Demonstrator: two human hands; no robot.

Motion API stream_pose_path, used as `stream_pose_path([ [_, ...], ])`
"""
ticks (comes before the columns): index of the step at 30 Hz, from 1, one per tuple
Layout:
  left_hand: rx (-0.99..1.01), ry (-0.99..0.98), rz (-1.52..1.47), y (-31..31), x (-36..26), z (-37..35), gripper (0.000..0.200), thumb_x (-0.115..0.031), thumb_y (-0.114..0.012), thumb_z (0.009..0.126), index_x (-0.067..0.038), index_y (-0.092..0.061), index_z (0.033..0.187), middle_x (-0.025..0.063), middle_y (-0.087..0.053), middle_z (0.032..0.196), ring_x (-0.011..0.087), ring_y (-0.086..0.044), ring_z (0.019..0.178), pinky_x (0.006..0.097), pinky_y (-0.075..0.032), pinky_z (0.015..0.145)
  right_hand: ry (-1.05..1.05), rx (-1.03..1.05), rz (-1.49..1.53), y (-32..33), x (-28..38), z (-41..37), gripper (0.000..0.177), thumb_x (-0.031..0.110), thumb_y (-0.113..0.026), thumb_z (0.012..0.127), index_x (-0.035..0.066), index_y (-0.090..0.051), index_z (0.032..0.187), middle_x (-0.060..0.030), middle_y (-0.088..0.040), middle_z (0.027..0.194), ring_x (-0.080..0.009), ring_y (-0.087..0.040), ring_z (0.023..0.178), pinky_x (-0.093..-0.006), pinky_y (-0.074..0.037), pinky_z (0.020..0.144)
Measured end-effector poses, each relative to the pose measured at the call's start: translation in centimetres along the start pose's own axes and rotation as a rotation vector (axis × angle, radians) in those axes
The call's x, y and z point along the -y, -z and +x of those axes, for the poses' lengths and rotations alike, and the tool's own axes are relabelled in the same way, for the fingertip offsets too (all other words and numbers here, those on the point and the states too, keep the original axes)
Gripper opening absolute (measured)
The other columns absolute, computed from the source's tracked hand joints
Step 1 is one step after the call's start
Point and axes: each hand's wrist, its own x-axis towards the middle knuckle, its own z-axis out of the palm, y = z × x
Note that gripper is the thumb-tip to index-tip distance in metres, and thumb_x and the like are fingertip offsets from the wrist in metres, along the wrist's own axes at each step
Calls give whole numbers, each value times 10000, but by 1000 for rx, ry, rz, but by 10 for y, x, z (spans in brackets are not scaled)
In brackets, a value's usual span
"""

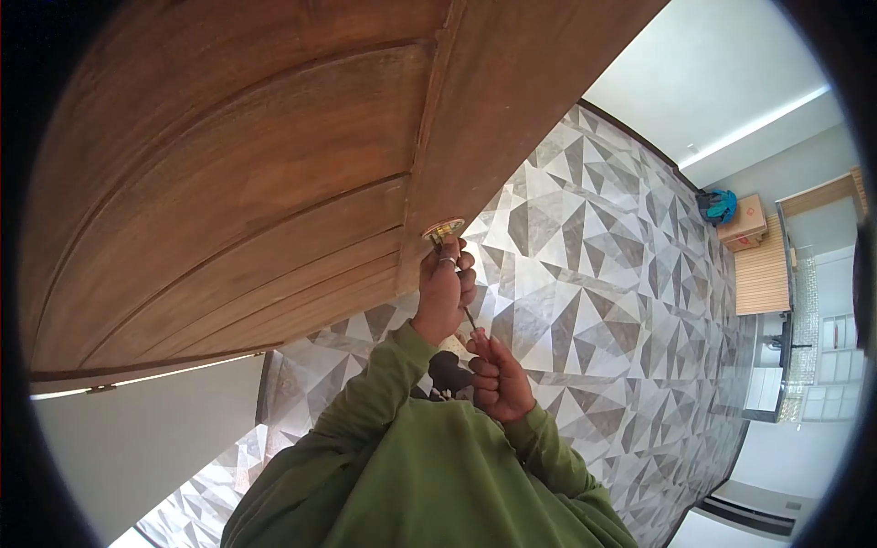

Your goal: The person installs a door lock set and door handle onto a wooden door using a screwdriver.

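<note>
My left hand (442,294) is raised to the edge region of a brown wooden door (347,155), its fingers closed at a round brass-coloured door lock fitting (445,227) set in the wood. The fingers partly cover that fitting. Lower and to the right, my right hand (501,379) is wrapped around the handle of a screwdriver (470,320). The thin metal shaft points up toward my left hand, and its tip is hidden behind the left fingers.
Patterned grey and white tiles cover the floor (585,338). Against the far wall are a teal bag (718,206) and a cardboard box (744,219). A kitchen counter (766,374) stands at the right. The door's hinge side is at lower left.
</note>
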Motion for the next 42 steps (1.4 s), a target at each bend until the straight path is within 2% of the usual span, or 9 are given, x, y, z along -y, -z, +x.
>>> stream_pose_path([
  [5, 2, -4, -18, -3, -5, 3, 204, -323, -461, 998, -130, -482, 937, -60, -438, 674, 24, -265, 421, 217, -172, 364, 199, -141, -439, -9, -6, 2, 306, 319, -525, 960, 68, -566, 1130, 36, -437, 628, -81, -378, 465, -241, -320, 424],
  [7, 5, -8, -13, -3, -5, 3, 204, -321, -458, 1000, -129, -484, 937, -57, -440, 675, 25, -264, 420, 219, -175, 365, 1137, -357, -1593, -12, -14, 10, 294, 243, -545, 955, 36, -543, 1164, 26, -501, 678, -96, -480, 534, -243, -396, 481],
  [14, -22, -14, 9, -1, 1, 3, 202, -337, -470, 992, -146, -496, 932, -61, -438, 685, 28, -257, 436, 214, -184, 373, 807, -303, -1165, -6, -17, 9, 289, 233, -499, 976, 26, -528, 1176, 31, -491, 690, -90, -474, 553, -225, -386, 470],
  [16, 1, -22, 11, 1, 0, 2, 207, -347, -480, 986, -149, -506, 932, -63, -433, 695, 31, -254, 452, 208, -193, 381, -28, 30, 76, -5, -1, 1, 327, 323, -429, 997, 59, -540, 1154, 62, -363, 630, -63, -340, 496, -203, -272, 402],
  [23, -5, -6, 28, -2, -5, 3, 217, -350, -459, 995, -140, -489, 949, -54, -443, 678, 28, -258, 424, 217, -184, 367, -14, -22, 0, -15, 2, -5, 294, 319, -436, 994, 101, -558, 1148, 56, -372, 633, -61, -339, 494, -203, -256, 395],
  [31, -19, -20, 28, -2, -3, 3, 222, -353, -471, 991, -135, -493, 955, -54, -446, 677, 27, -265, 427, 213, -191, 369, 719, -373, -1141, -28, -16, 2, 272, 220, -512, 962, -4, -581, 1100, -31, -604, 736, -156, -584, 621, -272, -489, 564],
  [34, -23, -32, 20, 1, -1, 4, 221, -352, -481, 986, -133, -498, 960, -56, -445, 677, 24, -264, 430, 212, -187, 370, 130, -19, -214, -4, -3, 4, 277, 295, -468, 984, 58, -589, 1060, 28, -444, 610, -79, -415, 493, -217, -335, 406],
  [40, 11, -12, 51, 1, -6, 2, 227, -356, -496, 979, -129, -503, 962, -55, -441, 673, 26, -264, 435, 215, -188, 372, -106, 102, 217, 3, -3, 9, 267, 314, -512, 967, 72, -572, 1060, 37, -429, 615, -73, -382, 491, -227, -286, 399],
  [42, -15, -2, -6, 0, -6, 4, 228, -359, -503, 975, -132, -506, 960, -54, -436, 670, 29, -263, 433, 217, -192, 372, 429, -100, -551, -14, -8, 5, 261, 275, -543, 953, 55, -563, 1092, 4, -486, 656, -100, -450, 532, -249, -353, 436],
])
